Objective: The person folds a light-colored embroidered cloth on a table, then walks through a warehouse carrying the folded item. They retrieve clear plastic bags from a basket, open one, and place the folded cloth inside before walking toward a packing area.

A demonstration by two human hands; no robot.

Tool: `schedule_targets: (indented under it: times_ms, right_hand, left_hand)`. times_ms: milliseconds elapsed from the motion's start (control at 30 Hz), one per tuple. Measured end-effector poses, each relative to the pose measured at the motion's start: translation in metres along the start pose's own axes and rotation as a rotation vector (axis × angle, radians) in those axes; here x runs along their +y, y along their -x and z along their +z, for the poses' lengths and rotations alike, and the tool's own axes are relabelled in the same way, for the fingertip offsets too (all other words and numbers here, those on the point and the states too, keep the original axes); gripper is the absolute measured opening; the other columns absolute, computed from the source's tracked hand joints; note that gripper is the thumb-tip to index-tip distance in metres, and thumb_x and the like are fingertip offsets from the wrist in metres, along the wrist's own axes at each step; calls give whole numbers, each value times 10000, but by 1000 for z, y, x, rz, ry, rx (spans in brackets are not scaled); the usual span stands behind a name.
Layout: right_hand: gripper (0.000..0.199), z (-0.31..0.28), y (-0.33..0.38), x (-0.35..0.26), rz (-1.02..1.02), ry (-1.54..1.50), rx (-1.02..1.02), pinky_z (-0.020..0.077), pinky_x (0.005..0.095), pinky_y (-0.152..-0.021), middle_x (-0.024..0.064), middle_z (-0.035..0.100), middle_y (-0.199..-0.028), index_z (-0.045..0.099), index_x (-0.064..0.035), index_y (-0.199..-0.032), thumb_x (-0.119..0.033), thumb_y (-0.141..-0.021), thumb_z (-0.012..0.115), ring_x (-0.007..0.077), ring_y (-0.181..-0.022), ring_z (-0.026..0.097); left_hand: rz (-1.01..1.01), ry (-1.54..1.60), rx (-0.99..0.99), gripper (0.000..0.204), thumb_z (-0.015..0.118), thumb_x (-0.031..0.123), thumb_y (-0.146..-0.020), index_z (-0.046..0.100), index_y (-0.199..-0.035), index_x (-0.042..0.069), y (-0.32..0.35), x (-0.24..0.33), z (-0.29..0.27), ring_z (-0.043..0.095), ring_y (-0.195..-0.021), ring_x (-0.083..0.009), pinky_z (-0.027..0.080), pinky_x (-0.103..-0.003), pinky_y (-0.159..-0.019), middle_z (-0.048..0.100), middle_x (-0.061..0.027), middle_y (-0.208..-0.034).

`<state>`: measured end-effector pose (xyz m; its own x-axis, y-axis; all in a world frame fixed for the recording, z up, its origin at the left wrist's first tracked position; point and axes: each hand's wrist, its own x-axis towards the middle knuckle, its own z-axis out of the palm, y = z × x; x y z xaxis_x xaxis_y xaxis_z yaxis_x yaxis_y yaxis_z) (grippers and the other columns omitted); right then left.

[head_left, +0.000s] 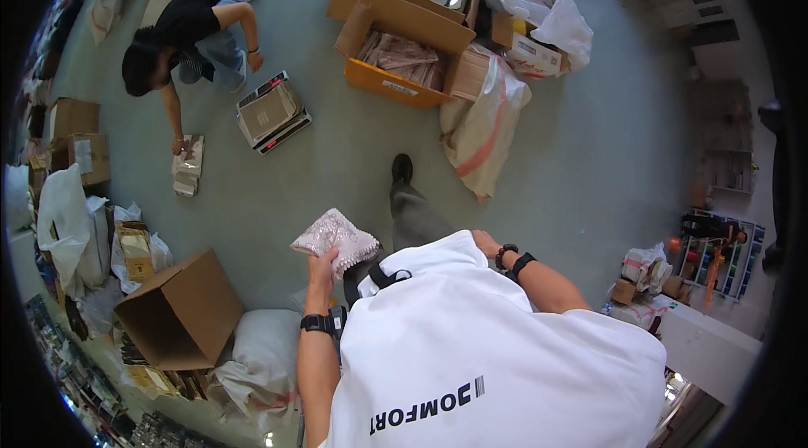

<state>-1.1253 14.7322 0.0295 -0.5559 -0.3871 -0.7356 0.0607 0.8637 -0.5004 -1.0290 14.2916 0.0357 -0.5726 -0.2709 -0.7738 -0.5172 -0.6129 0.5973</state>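
A: What is your left hand [321,265] doing?
B: Your fingers are closed on a pink flat packet [336,238], held up just in front of your chest.
A: And your right hand [485,242]?
B: It rests by your white shirt [471,347]. Whether it is open, I cannot tell.
A: Farther away?
B: A brown box [181,313] lies nearby. Across the floor, another person [189,31] crouches near an orange box [396,84].

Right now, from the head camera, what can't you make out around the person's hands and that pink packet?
- Right hand: mostly hidden behind the white shirt; whether it holds anything cannot be told.
- Pink packet: its lower edge is covered by the left hand; contents too small to tell.
- Open brown box at lower left: its inside faces away.
- Orange box: its wrapped stacks are too small to identify.
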Motion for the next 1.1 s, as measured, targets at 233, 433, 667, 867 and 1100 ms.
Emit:
schedule_targets:
  times_ms: [233, 433, 667, 867, 1100]
  right_hand:
    - [329, -136, -102, 2, 33, -85, 105, 523, 398, -875, 181, 705, -1042, 667, -45, -1148, -219, -885, 575, 330, -968, 674]
    - [611, -245, -139, -77, -85, -506, 139, 482, 375, -950, 185, 605, -1267, 492, -15, -1364, -407, -914, 622, 254, -1132, 604]
    - [775, -264, -129, -131, -38, -1070, 0, 482, 296, -914, 153, 582, -1282, 426, 38, -1396, -461, -873, 706, 188, -1113, 585]
    - [349, -270, -116, -123, 2, -1351, 142, 526, 275, -800, 44, 663, -1076, 594, 14, -1203, -182, -926, 676, 98, -891, 632]
    - [509, -308, -151, -108, -71, -1343, 15, 517, 296, -839, 38, 610, -1194, 471, -21, -1383, -221, -949, 646, 108, -1038, 583]
  left_hand:
    - [-92, -85, 58, 496, 592, -40, -854, 479, -1337, -58, -29, 39, 87, 607, -1120, -265, 506, -362, -959, 586, -148, -1275]
    - [-51, -192, -203, 565, 623, -39, -849, 424, -1377, -56, -68, 105, 202, 586, -1146, -265, 488, -363, -986, 561, -143, -1304]
    - [-134, -173, -527, 597, 703, 43, -838, 444, -1370, -39, -82, 157, 308, 564, -1166, -250, 473, -365, -989, 556, -134, -1309]
    - [-282, -323, -656, 535, 686, 46, -849, 475, -1335, -31, -113, 151, 337, 612, -1077, -227, 511, -347, -938, 594, -126, -1241]
    - [-200, -40, -513, 513, 623, 2, -881, 454, -1365, -28, -116, 146, 360, 591, -1137, -267, 472, -373, -1008, 566, -137, -1298]
